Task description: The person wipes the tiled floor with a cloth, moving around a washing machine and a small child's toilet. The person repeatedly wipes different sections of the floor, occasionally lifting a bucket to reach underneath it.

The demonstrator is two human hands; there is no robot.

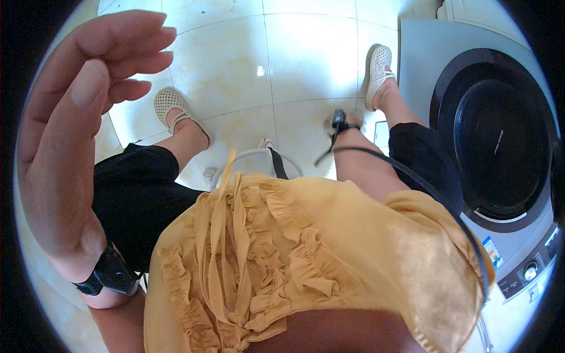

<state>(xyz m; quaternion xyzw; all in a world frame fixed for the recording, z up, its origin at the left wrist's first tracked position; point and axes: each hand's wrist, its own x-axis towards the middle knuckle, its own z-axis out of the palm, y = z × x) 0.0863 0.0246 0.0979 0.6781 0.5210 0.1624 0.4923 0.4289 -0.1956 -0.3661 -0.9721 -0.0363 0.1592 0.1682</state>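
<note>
Left hand [62,132] curves loosely, empty (right hand [355,117]: grip unclear), above glossy tiles [312,50].

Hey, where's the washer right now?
In the head view, the washer fills the right side, just right of your right shoe.
</note>
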